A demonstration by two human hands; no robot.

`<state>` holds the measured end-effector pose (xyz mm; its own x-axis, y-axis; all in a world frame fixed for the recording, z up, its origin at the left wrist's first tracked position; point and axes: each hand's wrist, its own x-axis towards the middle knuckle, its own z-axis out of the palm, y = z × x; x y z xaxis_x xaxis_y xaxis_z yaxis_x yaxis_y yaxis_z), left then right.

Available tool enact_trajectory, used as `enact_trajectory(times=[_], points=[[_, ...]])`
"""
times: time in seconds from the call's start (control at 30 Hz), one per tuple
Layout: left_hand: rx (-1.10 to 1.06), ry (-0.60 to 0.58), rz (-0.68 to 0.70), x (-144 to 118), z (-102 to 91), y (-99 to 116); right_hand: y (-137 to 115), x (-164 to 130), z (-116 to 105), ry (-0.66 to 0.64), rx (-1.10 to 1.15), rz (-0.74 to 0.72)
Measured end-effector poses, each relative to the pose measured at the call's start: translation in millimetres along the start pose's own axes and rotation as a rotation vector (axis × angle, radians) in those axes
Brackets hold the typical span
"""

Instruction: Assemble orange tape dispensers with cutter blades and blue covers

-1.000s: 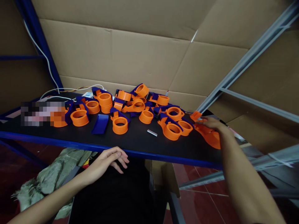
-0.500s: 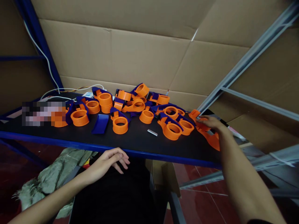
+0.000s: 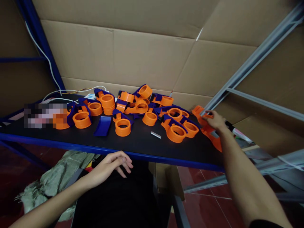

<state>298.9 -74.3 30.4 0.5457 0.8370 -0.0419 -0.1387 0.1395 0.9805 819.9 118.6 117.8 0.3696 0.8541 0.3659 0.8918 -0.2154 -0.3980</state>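
My left hand (image 3: 116,162) rests over my lap by the table's front edge, its fingers loosely bent, apart and holding nothing. At the table's right end my right hand (image 3: 215,121) has its fingers bent round an orange tape dispenser part (image 3: 199,112); the hand partly hides the grip. More orange plastic (image 3: 215,141) lies under that hand and wrist. To its left stand several orange and blue tape dispensers, among them a front one (image 3: 176,132) and another (image 3: 123,126) near the middle. A small silvery strip (image 3: 155,135) lies in front of them.
A curved blue piece (image 3: 102,126) lies on the black tabletop (image 3: 137,145). White cables (image 3: 51,71) run down at the left. Cardboard (image 3: 142,57) walls the back, and a grey metal frame (image 3: 237,68) slants at the right. Sacking (image 3: 59,174) lies below the left side.
My right hand has shifted slightly up and away from me, and the orange part at its fingers has risen a little. My left hand stays in place.
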Motion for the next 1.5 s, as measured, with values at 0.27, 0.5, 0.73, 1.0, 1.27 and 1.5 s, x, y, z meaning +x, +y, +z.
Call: enact_trajectory(times=[0.27,0.5,0.73,1.0,1.27,1.5], points=[[-0.005,-0.045,0.049,-4,0.5,3,-49,-21,-30,0.259,0.150,-0.152],[-0.135,-0.045,0.296,-6,2.4,1,-160,-169,-40,-0.393,0.763,-0.477],[-0.450,0.209,0.311,-5,8.9,2,-226,-290,-11,-1.063,0.727,-0.649],[-0.403,0.237,0.214,-3,2.3,8,-181,-200,38,-0.230,-0.243,-0.773],[-0.366,0.120,0.078,-4,6.3,4,-171,-203,55,-0.198,-0.382,-0.776],[-0.353,0.070,0.044,-2,6.1,1,-173,-196,51,-0.199,-0.278,-0.732]])
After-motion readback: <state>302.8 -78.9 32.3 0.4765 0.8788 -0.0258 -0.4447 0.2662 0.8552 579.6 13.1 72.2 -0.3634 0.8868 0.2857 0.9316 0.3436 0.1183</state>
